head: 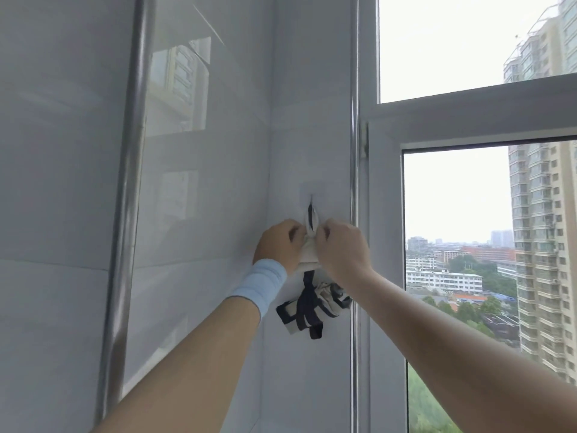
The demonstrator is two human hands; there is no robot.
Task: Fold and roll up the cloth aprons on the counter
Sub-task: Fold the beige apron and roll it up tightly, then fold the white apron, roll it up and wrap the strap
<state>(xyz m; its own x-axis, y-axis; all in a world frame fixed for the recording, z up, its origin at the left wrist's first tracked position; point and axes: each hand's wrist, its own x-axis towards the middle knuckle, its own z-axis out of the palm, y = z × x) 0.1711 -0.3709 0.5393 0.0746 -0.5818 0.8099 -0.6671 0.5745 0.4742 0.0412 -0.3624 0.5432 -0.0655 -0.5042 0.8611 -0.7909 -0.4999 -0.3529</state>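
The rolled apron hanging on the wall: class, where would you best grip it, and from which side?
Probably the apron at its cream top, just under the hook, coming from the front: it hangs against the wall, dark straps dangling below.

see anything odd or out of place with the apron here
The rolled apron hangs against the tiled wall at a hook, no counter in view. The left hand and right hand grip its top; its dark straps dangle loose below.

Apron [313, 303] top behind left hand [276, 245], right hand [342, 250], fingers [324, 234] partly hidden
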